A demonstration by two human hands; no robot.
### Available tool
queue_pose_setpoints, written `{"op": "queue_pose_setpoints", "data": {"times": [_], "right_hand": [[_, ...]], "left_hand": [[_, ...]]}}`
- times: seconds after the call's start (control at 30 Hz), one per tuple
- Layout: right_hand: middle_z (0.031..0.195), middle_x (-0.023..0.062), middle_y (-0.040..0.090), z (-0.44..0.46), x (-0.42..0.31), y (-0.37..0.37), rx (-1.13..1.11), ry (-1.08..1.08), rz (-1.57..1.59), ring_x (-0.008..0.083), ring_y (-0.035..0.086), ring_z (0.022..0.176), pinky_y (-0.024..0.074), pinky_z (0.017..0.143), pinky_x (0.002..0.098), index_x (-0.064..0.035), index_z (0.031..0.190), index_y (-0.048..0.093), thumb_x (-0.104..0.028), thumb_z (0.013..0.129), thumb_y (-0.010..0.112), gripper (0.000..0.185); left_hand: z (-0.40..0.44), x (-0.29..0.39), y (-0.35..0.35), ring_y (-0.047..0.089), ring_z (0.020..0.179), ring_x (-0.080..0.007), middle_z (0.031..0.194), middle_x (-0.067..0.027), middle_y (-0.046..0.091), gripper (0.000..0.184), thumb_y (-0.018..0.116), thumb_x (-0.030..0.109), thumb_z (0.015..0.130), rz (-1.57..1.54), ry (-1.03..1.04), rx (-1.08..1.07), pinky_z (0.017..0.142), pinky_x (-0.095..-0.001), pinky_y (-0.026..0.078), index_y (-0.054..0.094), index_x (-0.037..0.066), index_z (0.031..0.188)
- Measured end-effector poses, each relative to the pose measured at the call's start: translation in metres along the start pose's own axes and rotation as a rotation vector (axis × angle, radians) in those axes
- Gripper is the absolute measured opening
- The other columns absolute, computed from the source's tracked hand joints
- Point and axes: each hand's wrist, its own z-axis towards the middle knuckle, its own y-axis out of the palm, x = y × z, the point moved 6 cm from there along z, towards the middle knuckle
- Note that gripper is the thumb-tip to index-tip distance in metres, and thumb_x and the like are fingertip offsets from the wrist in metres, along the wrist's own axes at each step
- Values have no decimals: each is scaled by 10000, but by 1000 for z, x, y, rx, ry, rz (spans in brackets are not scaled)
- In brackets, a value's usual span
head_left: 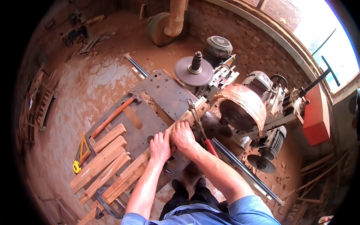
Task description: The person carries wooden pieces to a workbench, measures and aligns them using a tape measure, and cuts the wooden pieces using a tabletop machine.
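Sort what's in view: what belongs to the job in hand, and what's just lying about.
In the job:
- long wooden bar, under both hands
- C-clamp
- red-handled clamp
- metal machine table

Lying about, apparently:
- hammer
- yellow tape measure
- triangular set square
- short wood pieces, possibly stock

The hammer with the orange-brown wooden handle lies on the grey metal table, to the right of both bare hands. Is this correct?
Not quite. The head camera view shows the hammer with the orange-brown wooden handle to the left of both the left hand and the right hand. It does lie on the grey metal table.
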Motion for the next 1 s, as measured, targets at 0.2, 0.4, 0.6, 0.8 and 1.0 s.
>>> {"op": "queue_pose_setpoints", "data": {"times": [0.2, 0.4, 0.6, 0.8, 1.0], "right_hand": [[1296, 314, 617, 58, -10, -6, 35, 3, 2, 426, 566, 1268, 382, 1137, 527, 114, 1254, 642, -204, 907, 587, 473], [1340, 327, 597, 102, -22, -6, 27, 6, 65, 446, 545, 1292, 366, 1137, 527, 119, 1264, 647, -202, 941, 543, 467], [1357, 312, 595, 137, -29, 6, -17, 2, 80, 433, 539, 1293, 346, 1144, 534, 108, 1292, 637, -222, 950, 533, 486], [1355, 299, 600, 165, -35, 5, -12, 10, 50, 419, 536, 1297, 347, 1143, 527, 101, 1298, 636, -231, 945, 545, 493], [1372, 290, 594, 198, -40, 7, -16, 27, 87, 412, 538, 1295, 362, 1135, 515, 96, 1302, 634, -231, 926, 579, 502]], "left_hand": [[36, -46, -5, 602, 993, -334, 1044, -125, 609, 750, 849, 286, 694, -11, 26, 85, 820, -477, 518, 580, 49, 1353], [60, -84, -9, 597, 1020, -321, 1058, -114, 599, 786, 868, 299, 682, 14, 41, 71, 830, -471, 516, 566, 63, 1368], [80, -107, -8, 607, 1003, -330, 1044, -117, 612, 746, 853, 256, 679, 8, 19, 68, 822, -469, 523, 587, 58, 1347], [98, -126, -16, 610, 1000, -334, 1045, -125, 615, 726, 847, 236, 681, -5, 18, 77, 824, -466, 527, 596, 47, 1335], [116, -159, -12, 606, 1026, -314, 1062, -102, 614, 779, 864, 337, 683, 14, 8, 48, 858, -465, 514, 580, 68, 1357]]}}
